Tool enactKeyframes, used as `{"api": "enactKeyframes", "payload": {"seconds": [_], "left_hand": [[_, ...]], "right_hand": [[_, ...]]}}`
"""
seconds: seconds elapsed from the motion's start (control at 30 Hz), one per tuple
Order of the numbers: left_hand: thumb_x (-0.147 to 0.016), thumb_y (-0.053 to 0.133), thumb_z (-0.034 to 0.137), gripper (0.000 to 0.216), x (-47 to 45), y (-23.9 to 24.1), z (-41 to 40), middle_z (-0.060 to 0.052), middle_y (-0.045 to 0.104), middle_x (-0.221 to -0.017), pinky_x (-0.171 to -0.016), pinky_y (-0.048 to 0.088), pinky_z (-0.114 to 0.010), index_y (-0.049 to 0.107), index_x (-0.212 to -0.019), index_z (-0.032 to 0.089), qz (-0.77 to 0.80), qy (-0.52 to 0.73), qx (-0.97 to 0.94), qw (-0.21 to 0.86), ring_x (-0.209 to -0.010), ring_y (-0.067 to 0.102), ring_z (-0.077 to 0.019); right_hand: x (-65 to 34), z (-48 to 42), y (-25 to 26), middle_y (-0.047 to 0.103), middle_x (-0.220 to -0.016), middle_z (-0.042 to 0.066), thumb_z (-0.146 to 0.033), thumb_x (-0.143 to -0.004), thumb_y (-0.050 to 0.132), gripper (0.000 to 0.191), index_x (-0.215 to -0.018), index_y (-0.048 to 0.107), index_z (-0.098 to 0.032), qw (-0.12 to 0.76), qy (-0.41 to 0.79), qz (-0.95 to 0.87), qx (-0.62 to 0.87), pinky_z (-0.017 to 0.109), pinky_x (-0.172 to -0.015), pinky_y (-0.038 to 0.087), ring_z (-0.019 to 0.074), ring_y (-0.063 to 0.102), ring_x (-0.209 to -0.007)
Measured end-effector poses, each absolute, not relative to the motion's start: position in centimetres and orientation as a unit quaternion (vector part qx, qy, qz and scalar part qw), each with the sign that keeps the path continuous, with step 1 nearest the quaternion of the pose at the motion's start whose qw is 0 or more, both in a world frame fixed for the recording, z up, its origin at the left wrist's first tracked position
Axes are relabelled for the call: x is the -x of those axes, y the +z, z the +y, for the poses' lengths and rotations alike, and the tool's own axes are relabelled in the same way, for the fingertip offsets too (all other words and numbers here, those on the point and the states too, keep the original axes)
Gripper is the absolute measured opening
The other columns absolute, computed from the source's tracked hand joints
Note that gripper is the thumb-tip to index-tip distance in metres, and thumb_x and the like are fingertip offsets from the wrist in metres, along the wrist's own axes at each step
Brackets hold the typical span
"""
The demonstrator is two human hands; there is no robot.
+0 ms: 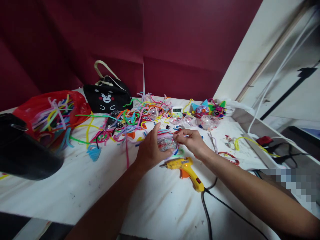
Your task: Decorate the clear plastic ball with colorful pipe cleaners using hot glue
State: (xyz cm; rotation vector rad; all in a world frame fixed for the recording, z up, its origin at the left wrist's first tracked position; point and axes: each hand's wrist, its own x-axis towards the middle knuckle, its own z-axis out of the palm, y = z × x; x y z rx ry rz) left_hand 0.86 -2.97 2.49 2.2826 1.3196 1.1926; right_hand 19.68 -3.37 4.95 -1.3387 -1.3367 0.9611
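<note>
Glue gun [186,168]: on the desk [87,180], just under the hands.
Left hand [150,150]: fingers cupped round the clear ball [165,142], over the desk.
Right hand [192,140]: fingers pinching a pink pipe cleaner [166,133] at the ball's top.
Tip: best held taut, ball steady.
Behind: pipe-cleaner pile [135,120].

The left hand [150,150] covers the near left side of the clear ball [167,142], and the ball's filling is too small to make out. Whether the right hand's [191,140] fingers [180,133] pinch a strand cannot be told. Both forearms and the glue gun's [186,166] cord [207,213] run off the bottom edge. A dark, blurred thing [25,150] is cut by the left edge. A pixelated patch [295,183] hides part of the right. The small clock's [177,109] display is unreadable.
</note>
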Motion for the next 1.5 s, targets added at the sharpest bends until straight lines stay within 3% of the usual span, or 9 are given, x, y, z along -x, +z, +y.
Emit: {"api": "enactKeyframes", "payload": {"seconds": [0.27,0.5,0.63,0.8,0.87,1.13,1.37,1.5], "left_hand": [[-0.068,0.081,0.03,0.097,-1.1,1.8,-2.8,-0.02,0.058,-0.141,-0.107,0.052,-0.044,0.032,-0.15,0.012,0.45,0.405,-0.791,0.092,-0.13,0.059,-0.033],[-0.071,0.081,0.036,0.085,-0.9,1.9,-2.7,-0.016,0.056,-0.143,-0.112,0.048,-0.044,0.042,-0.144,0.017,0.446,0.373,-0.807,0.098,-0.134,0.055,-0.0323],[-0.07,0.08,0.041,0.085,-0.4,2.3,-2.4,-0.019,0.052,-0.146,-0.117,0.041,-0.045,0.045,-0.143,0.013,0.43,0.37,-0.805,0.174,-0.137,0.05,-0.0337],[-0.089,0.053,0.037,0.046,0.6,3.2,-1.6,-0.014,0.059,-0.139,-0.117,0.039,-0.047,0.058,-0.13,0.016,0.402,0.393,-0.767,0.309,-0.134,0.053,-0.0296],[-0.09,0.048,0.035,0.042,1.0,3.6,-1.2,-0.012,0.062,-0.135,-0.116,0.039,-0.045,0.062,-0.126,0.017,0.407,0.392,-0.745,0.353,-0.131,0.055,-0.0285],[-0.08,0.065,0.035,0.043,1.9,3.2,-0.3,-0.009,0.068,-0.126,-0.107,0.044,-0.043,0.067,-0.121,0.019,0.386,0.396,-0.662,0.507,-0.125,0.058,-0.0301],[-0.081,0.07,0.04,0.044,2.0,2.6,0.0,-0.005,0.068,-0.117,-0.091,0.049,-0.037,0.065,-0.12,0.022,0.363,0.389,-0.628,0.567,-0.109,0.063,-0.0269],[-0.082,0.07,0.04,0.043,2.0,2.5,0.0,-0.004,0.068,-0.115,-0.09,0.049,-0.035,0.063,-0.12,0.022,0.352,0.388,-0.624,0.58,-0.107,0.063,-0.0247]], "right_hand": [[-19.7,-2.7,4.4,0.064,-0.062,0.002,-0.041,-0.057,0.079,0.027,-0.056,0.066,-0.018,0.486,0.448,-0.506,0.554,0.033,-0.066,0.051,0.0154,0.056,-0.061],[-19.6,-2.8,4.5,0.061,-0.059,0.0,-0.04,-0.052,0.083,0.029,-0.058,0.065,-0.017,0.495,0.46,-0.479,0.561,0.032,-0.063,0.05,0.0133,0.053,-0.057],[-19.5,-3.0,4.7,0.061,-0.059,-0.001,-0.042,-0.052,0.085,0.032,-0.058,0.065,-0.017,0.495,0.465,-0.475,0.56,0.032,-0.062,0.05,0.0132,0.053,-0.057],[-19.3,-3.2,4.9,0.06,-0.057,-0.002,-0.045,-0.052,0.086,0.035,-0.057,0.065,-0.018,0.493,0.466,-0.47,0.565,0.03,-0.06,0.049,0.0126,0.053,-0.056],[-19.2,-3.2,5.0,0.06,-0.057,-0.002,-0.045,-0.051,0.086,0.036,-0.057,0.064,-0.018,0.493,0.468,-0.468,0.565,0.03,-0.061,0.049,0.0125,0.053,-0.056],[-19.2,-3.4,5.2,0.062,-0.058,0.0,-0.047,-0.05,0.086,0.037,-0.057,0.064,-0.018,0.481,0.471,-0.472,0.569,0.032,-0.063,0.05,0.0136,0.056,-0.057],[-19.8,-3.4,6.0,0.07,-0.066,0.003,-0.044,-0.052,0.086,0.032,-0.059,0.069,-0.018,0.484,0.427,-0.51,0.569,0.032,-0.071,0.05,0.0169,0.061,-0.067],[-19.8,-3.6,7.7,0.067,-0.059,0.0,-0.045,-0.051,0.088,0.032,-0.058,0.07,-0.019,0.482,0.402,-0.531,0.569,0.028,-0.062,0.045,0.0143,0.056,-0.06]]}}
